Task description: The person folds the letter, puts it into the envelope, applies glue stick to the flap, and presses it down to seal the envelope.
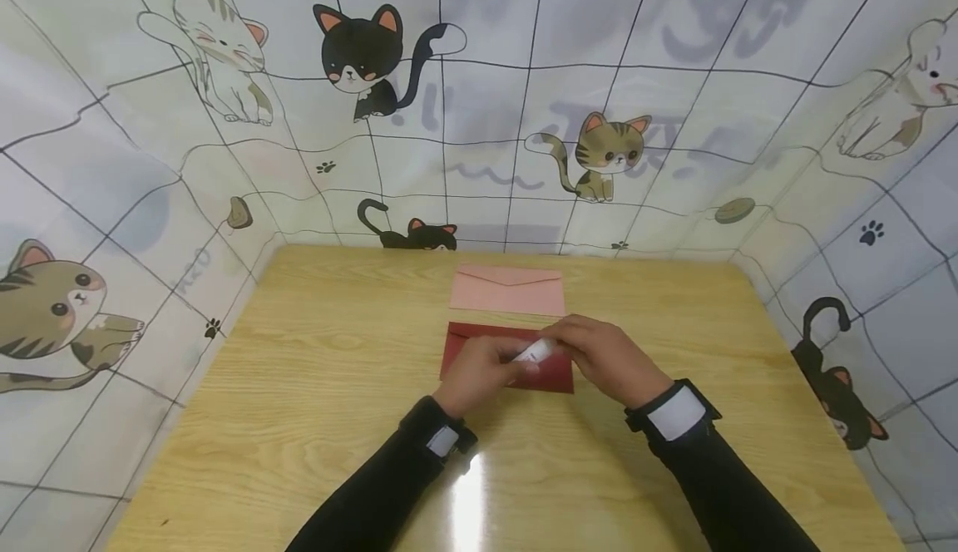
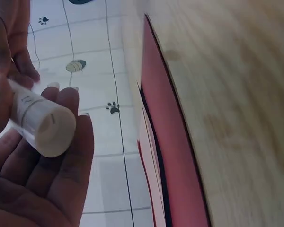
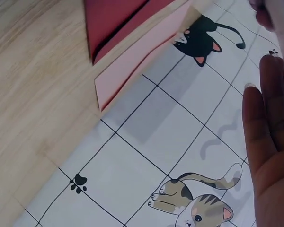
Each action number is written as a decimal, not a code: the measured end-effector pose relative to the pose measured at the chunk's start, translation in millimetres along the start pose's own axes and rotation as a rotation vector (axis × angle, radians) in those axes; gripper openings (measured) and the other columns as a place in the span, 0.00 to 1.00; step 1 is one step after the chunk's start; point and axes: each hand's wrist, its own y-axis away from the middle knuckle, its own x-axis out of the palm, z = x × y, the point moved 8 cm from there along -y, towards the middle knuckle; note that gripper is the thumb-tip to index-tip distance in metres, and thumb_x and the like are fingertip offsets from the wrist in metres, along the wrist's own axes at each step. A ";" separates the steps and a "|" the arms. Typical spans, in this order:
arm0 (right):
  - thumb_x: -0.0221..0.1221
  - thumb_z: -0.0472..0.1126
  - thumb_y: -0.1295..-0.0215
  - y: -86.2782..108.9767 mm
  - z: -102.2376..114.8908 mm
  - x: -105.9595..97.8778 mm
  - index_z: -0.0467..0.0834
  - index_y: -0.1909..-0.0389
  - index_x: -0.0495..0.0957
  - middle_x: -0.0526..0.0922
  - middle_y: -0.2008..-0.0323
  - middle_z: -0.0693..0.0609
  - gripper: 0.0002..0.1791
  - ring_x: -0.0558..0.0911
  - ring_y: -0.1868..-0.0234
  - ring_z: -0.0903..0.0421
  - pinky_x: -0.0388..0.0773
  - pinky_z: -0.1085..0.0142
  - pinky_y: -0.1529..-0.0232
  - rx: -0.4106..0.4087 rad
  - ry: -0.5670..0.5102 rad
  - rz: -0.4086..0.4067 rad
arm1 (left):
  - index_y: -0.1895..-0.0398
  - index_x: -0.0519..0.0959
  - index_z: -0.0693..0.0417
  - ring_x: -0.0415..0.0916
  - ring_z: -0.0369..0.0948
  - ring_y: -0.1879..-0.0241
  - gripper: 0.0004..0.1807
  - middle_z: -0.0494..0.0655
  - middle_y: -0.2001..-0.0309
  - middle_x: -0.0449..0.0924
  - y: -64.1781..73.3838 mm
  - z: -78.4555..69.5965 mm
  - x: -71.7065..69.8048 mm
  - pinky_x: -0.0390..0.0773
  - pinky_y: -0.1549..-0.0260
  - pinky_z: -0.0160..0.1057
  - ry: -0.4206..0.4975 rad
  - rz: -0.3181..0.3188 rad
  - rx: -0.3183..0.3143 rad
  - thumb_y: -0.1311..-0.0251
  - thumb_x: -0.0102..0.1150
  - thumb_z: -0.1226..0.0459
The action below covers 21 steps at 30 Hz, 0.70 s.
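Note:
Both hands meet over the dark red envelope (image 1: 464, 337), holding a small white tube that looks like a glue stick (image 1: 535, 352). My left hand (image 1: 481, 373) holds its lower end between thumb and fingers; in the left wrist view the tube's round, recessed end (image 2: 56, 132) points at the camera. My right hand (image 1: 604, 358) pinches the other end with its fingertips. In the right wrist view only part of the right hand (image 3: 274, 137) shows, with a blurred bit of the tube (image 3: 281, 28) at the top corner.
A pink envelope (image 1: 507, 290) lies just behind the red one, flap side up. Both are on the wooden table (image 1: 322, 386). A white sheet with cat drawings (image 1: 486, 103) rises behind the table and along both sides.

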 end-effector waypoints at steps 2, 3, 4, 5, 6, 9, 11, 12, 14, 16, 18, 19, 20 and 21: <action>0.70 0.32 0.24 0.6 -0.4 3.2 0.45 0.41 0.89 0.93 0.48 0.50 0.14 0.91 0.49 0.51 0.93 0.51 0.43 0.021 0.038 -0.008 | 0.47 0.95 0.50 0.80 0.35 0.63 0.09 0.41 0.60 0.93 0.1 -1.8 2.2 0.81 0.62 0.32 -0.006 -0.007 0.003 0.26 0.76 0.62; 0.70 0.32 0.23 0.5 0.4 4.8 0.44 0.42 0.89 0.93 0.50 0.50 0.13 0.90 0.52 0.52 0.93 0.52 0.45 0.028 0.057 -0.009 | 0.48 0.95 0.50 0.79 0.34 0.65 0.08 0.41 0.61 0.93 0.2 -2.6 2.7 0.80 0.64 0.32 -0.012 -0.016 0.010 0.27 0.76 0.62; 0.70 0.33 0.23 0.4 1.3 6.6 0.43 0.43 0.89 0.93 0.52 0.50 0.12 0.89 0.55 0.54 0.93 0.53 0.47 0.034 0.071 -0.009 | 0.49 0.96 0.49 0.78 0.34 0.65 0.08 0.40 0.61 0.93 0.7 -3.3 3.0 0.79 0.65 0.32 -0.015 -0.026 0.014 0.27 0.76 0.63; 0.70 0.33 0.23 0.2 2.3 8.3 0.43 0.44 0.89 0.93 0.53 0.50 0.11 0.88 0.57 0.55 0.93 0.54 0.48 0.040 0.080 -0.009 | 0.50 0.96 0.49 0.78 0.34 0.65 0.07 0.40 0.61 0.93 1.2 -3.6 3.1 0.78 0.65 0.31 -0.015 -0.038 0.016 0.27 0.76 0.64; 0.70 0.33 0.22 -0.2 3.0 10.2 0.42 0.44 0.89 0.93 0.54 0.50 0.10 0.87 0.58 0.56 0.93 0.54 0.50 0.048 0.084 -0.006 | 0.50 0.96 0.49 0.78 0.34 0.65 0.07 0.40 0.61 0.93 1.8 -3.1 3.3 0.78 0.65 0.31 -0.021 -0.051 0.016 0.28 0.76 0.64; 0.68 0.36 0.20 -0.1 3.0 16.9 0.42 0.47 0.88 0.92 0.58 0.50 0.06 0.85 0.61 0.56 0.91 0.55 0.53 0.091 0.086 0.012 | 0.51 0.96 0.48 0.78 0.34 0.64 0.08 0.40 0.58 0.94 3.5 -0.8 5.9 0.77 0.64 0.31 -0.038 -0.080 0.007 0.29 0.77 0.64; 0.65 0.39 0.16 0.8 0.5 21.6 0.42 0.49 0.87 0.92 0.58 0.49 0.06 0.87 0.59 0.55 0.91 0.53 0.52 0.133 0.087 0.027 | 0.51 0.96 0.47 0.78 0.33 0.64 0.07 0.41 0.58 0.95 4.7 -0.2 8.6 0.77 0.63 0.31 -0.061 -0.100 -0.001 0.29 0.77 0.62; 0.63 0.41 0.14 1.0 -1.2 24.1 0.42 0.50 0.86 0.90 0.60 0.49 0.07 0.86 0.61 0.55 0.91 0.54 0.53 0.158 0.087 0.037 | 0.51 0.96 0.47 0.77 0.33 0.64 0.07 0.40 0.59 0.95 5.2 -0.5 9.5 0.76 0.63 0.31 -0.074 -0.112 0.000 0.30 0.78 0.61; 0.60 0.44 0.12 1.4 -3.8 26.6 0.42 0.54 0.85 0.88 0.65 0.50 0.11 0.84 0.63 0.54 0.89 0.55 0.56 0.199 0.105 0.043 | 0.53 0.96 0.47 0.77 0.33 0.65 0.07 0.40 0.60 0.94 6.0 -2.9 11.0 0.76 0.63 0.31 -0.101 -0.136 0.011 0.31 0.79 0.59; 0.57 0.46 0.10 0.8 -6.0 27.1 0.43 0.58 0.83 0.83 0.71 0.51 0.15 0.81 0.68 0.55 0.85 0.58 0.62 0.233 0.144 0.041 | 0.54 0.96 0.47 0.77 0.33 0.65 0.07 0.39 0.63 0.93 6.9 -6.2 12.5 0.76 0.63 0.31 -0.126 -0.158 0.020 0.31 0.80 0.58; 0.55 0.49 0.09 -0.2 -8.6 26.4 0.44 0.64 0.81 0.75 0.77 0.53 0.20 0.75 0.74 0.55 0.76 0.61 0.69 0.277 0.167 0.038 | 0.55 0.96 0.47 0.77 0.33 0.66 0.07 0.38 0.66 0.91 7.6 -8.6 14.6 0.76 0.64 0.31 -0.127 -0.166 0.019 0.31 0.80 0.56; 0.54 0.51 0.09 -0.4 -10.4 25.8 0.45 0.66 0.81 0.74 0.79 0.54 0.22 0.74 0.75 0.56 0.74 0.63 0.71 0.305 0.171 0.035 | 0.56 0.96 0.47 0.77 0.34 0.67 0.08 0.38 0.66 0.91 7.7 -9.4 16.2 0.76 0.64 0.32 -0.121 -0.165 0.018 0.31 0.80 0.55; 0.54 0.52 0.08 -0.4 -12.5 25.3 0.45 0.67 0.81 0.72 0.80 0.54 0.23 0.73 0.76 0.56 0.72 0.63 0.72 0.336 0.159 0.031 | 0.55 0.96 0.47 0.77 0.34 0.67 0.09 0.38 0.66 0.91 7.6 -9.7 17.8 0.77 0.65 0.32 -0.111 -0.161 0.015 0.30 0.80 0.54; 0.52 0.54 0.08 0.2 -15.0 24.9 0.45 0.68 0.81 0.72 0.81 0.53 0.25 0.73 0.77 0.56 0.70 0.63 0.72 0.372 0.126 0.027 | 0.53 0.96 0.47 0.78 0.33 0.66 0.10 0.38 0.65 0.92 7.1 -9.8 19.2 0.77 0.64 0.31 -0.098 -0.158 0.013 0.30 0.80 0.54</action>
